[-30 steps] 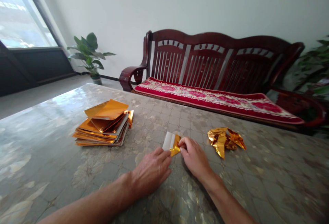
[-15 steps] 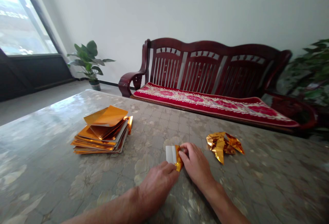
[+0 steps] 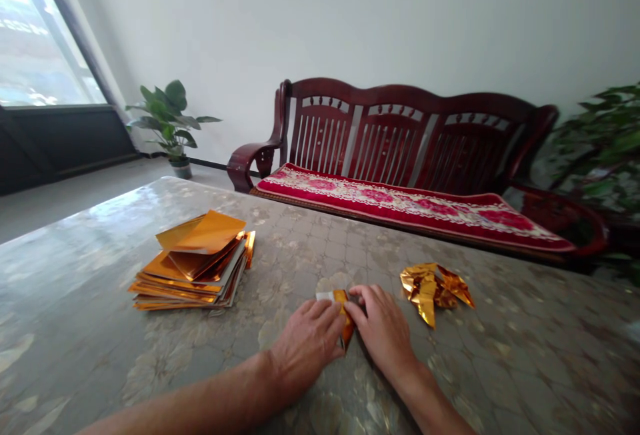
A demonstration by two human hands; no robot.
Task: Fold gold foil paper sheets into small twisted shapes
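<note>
A small folded piece of gold foil paper point(image 3: 345, 318) lies on the table between my two hands, its pale underside showing at the left. My left hand point(image 3: 311, 334) rests over its left part, fingers together and pressing it against the tabletop. At the paper's right edge my right hand point(image 3: 384, 323) is closed, thumb and fingertips pinching the foil. Part of the paper is hidden under my left fingers. To the right of my right hand sits a crumpled gold foil piece point(image 3: 427, 283), touched by neither hand.
A stack of gold foil sheets point(image 3: 193, 272) lies on the left of the patterned table point(image 3: 280, 228). Beyond the table's far edge stands a dark red wooden bench point(image 3: 415, 98) with a red floral cushion point(image 3: 375, 193). Potted plants point(image 3: 173, 115) flank it.
My left hand has moved forward over the folded foil paper and covers more of its pale side. The right hand still holds the right edge. The view has shifted slightly.
</note>
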